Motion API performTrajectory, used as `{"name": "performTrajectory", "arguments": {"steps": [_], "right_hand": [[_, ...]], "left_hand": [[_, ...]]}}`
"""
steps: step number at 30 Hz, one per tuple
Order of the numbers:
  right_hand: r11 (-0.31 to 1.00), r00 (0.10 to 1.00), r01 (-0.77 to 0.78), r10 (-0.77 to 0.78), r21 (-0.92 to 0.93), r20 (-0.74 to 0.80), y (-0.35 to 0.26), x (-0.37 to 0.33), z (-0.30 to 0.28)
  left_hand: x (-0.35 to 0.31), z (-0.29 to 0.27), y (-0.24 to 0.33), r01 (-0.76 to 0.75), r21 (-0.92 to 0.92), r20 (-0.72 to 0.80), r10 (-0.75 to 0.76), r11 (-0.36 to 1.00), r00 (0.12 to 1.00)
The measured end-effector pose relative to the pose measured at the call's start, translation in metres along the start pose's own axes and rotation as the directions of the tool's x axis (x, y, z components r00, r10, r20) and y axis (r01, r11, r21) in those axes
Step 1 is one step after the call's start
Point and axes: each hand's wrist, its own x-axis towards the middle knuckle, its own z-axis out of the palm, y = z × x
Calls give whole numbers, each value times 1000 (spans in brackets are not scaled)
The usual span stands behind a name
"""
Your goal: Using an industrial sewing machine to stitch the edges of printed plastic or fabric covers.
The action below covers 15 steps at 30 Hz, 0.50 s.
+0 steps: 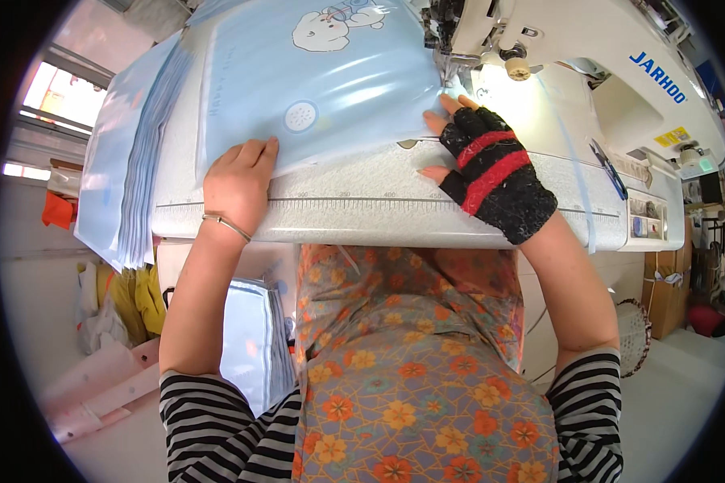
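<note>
A glossy light-blue printed sheet with a white cartoon animal and a round dotted patch lies flat on the sewing table. At its near left corner my left hand grips the edge, fingers pressed together and thumb hidden. My right hand wears a black fingerless glove with red stripes. Its fingers are spread, and the fingertips rest at the sheet's right edge, close to the presser foot of the white sewing machine. The needle tip is too small to make out.
A thick stack of similar blue sheets hangs over the table's left side. Another folded stack sits below the table. Blue-handled thread snips lie at the right, near a small compartment tray. A ruler strip runs along the front edge.
</note>
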Motion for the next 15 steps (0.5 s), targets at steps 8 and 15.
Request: {"name": "performTrajectory", "arguments": {"steps": [8,15], "right_hand": [[1000,1000,-11,11,15,28,0,3,1],[999,1000,9,-9,31,-14,7,-1,9]], "left_hand": [[-16,-25,33,-27,69,136,17,997,991],[-20,-57,79,-95,-34,265,100,995,959]]}}
